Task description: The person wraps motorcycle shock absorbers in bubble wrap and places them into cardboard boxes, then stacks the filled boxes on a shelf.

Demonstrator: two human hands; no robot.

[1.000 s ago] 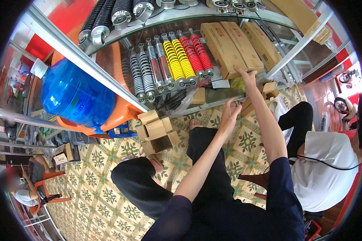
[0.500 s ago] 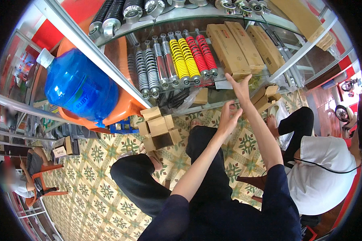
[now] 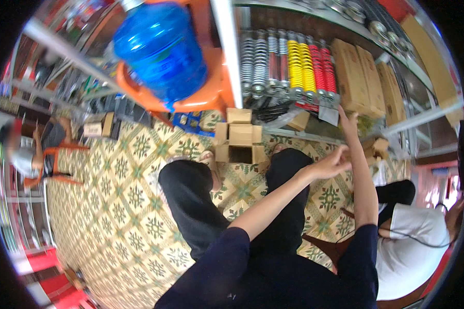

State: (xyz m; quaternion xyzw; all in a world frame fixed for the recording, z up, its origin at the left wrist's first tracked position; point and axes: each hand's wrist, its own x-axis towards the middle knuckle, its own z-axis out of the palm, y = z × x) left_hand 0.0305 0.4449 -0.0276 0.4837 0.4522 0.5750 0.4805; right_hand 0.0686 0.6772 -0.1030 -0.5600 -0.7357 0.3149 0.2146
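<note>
Cardboard boxes (image 3: pixel 357 77) lie on the far shelf, right of the shock absorbers (image 3: pixel 288 64). From the head view, our right hand (image 3: pixel 348 119) reaches open-fingered toward them, not yet gripping; our left hand (image 3: pixel 335 162) hovers half-curled and empty, nearer us. Nothing is lifted out yet.

A green-and-cream patterned tile floor (image 3: pixel 123 206) runs beneath grey metal shelving (image 3: pixel 227 51) in even daylight.
</note>
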